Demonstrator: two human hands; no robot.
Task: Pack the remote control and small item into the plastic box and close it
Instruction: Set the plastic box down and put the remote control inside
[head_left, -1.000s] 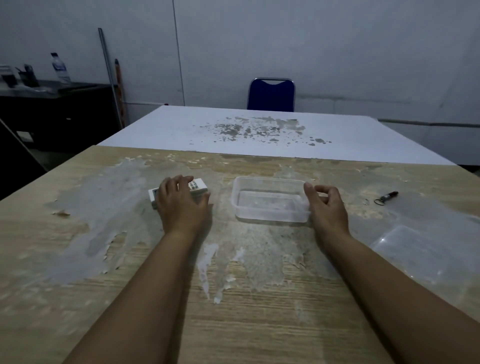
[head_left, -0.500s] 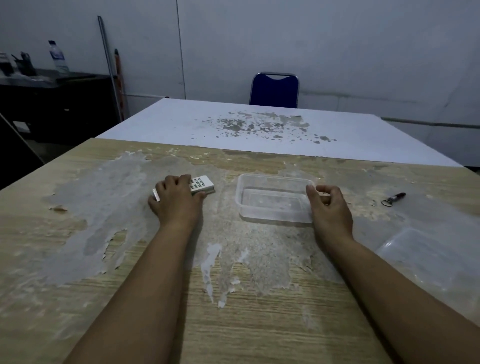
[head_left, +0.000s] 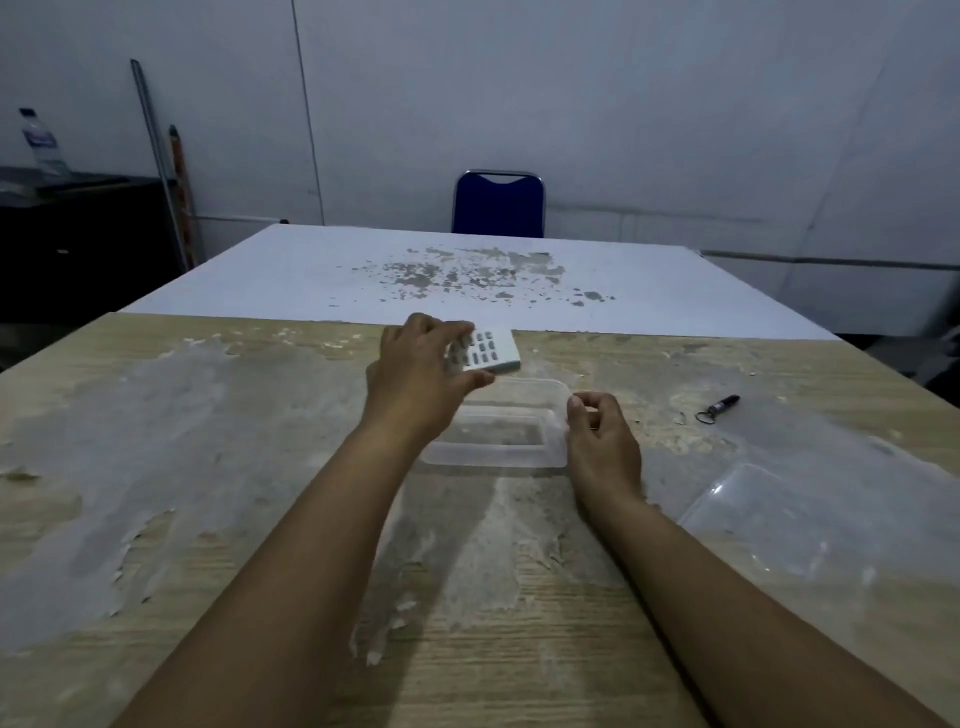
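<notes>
My left hand (head_left: 418, 382) grips a white remote control (head_left: 485, 352) with grey buttons and holds it in the air above the far left part of the clear plastic box (head_left: 540, 452). The box stands open on the wooden table, its inside bare. My right hand (head_left: 602, 441) pinches the box's right rim between thumb and fingers. A small dark item with a metal ring (head_left: 718, 408) lies on the table to the right of the box. The clear lid (head_left: 810, 525) rests flat at the near right.
The wooden table (head_left: 208, 519) has patches of peeled grey coating. A white table (head_left: 467, 280) adjoins it at the back, with a blue chair (head_left: 498, 202) behind. A dark cabinet with a water bottle (head_left: 39, 143) stands at far left.
My left hand has lifted the remote off the table and carried it right, to above the box. My right hand has stayed on the box's right rim.
</notes>
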